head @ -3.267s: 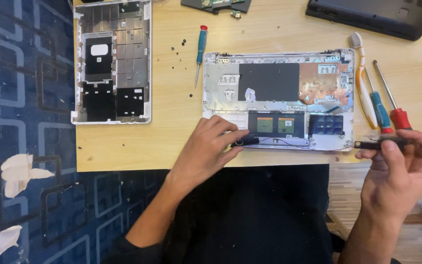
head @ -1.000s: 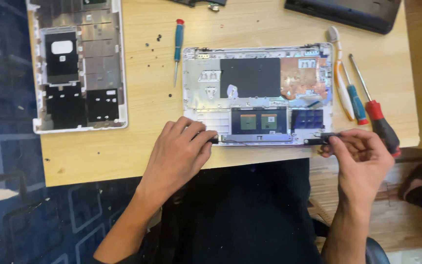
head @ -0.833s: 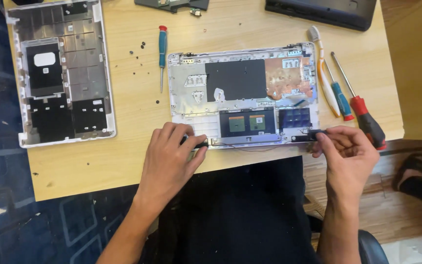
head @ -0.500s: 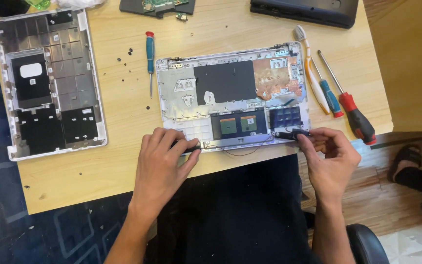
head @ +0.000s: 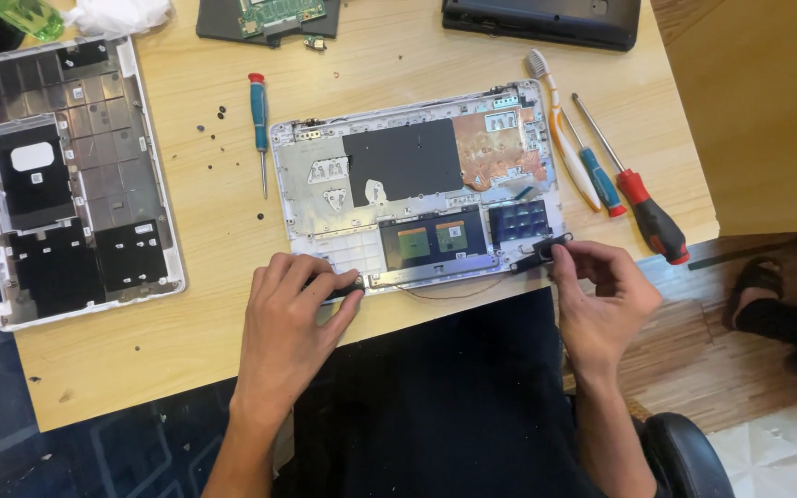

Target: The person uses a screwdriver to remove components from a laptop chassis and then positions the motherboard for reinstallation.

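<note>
An opened white laptop chassis [head: 325, 175] lies face down on the wooden table [head: 398, 55], with a black sheet and copper foil inside. My left hand [head: 292, 323] rests on its front left corner, fingers pressing a small black speaker [head: 345, 288]. At the front right corner my right hand [head: 601, 290] pinches a second black speaker [head: 539, 252]. A thin wire [head: 445, 292] runs along the front edge between the two speakers.
The laptop's white bottom cover [head: 66, 184] lies at the left. A blue screwdriver [head: 259, 120] and loose screws [head: 219, 115] sit beside the chassis. On the right lie a toothbrush [head: 560, 129], a small blue screwdriver [head: 592, 171] and a red-black screwdriver [head: 643, 207]. A circuit board [head: 269, 17] and a dark laptop [head: 546, 20] are at the back.
My right hand brought the black speaker from beyond the chassis edge to the front right corner. My left hand stayed at the front left corner. The camera view shifted right.
</note>
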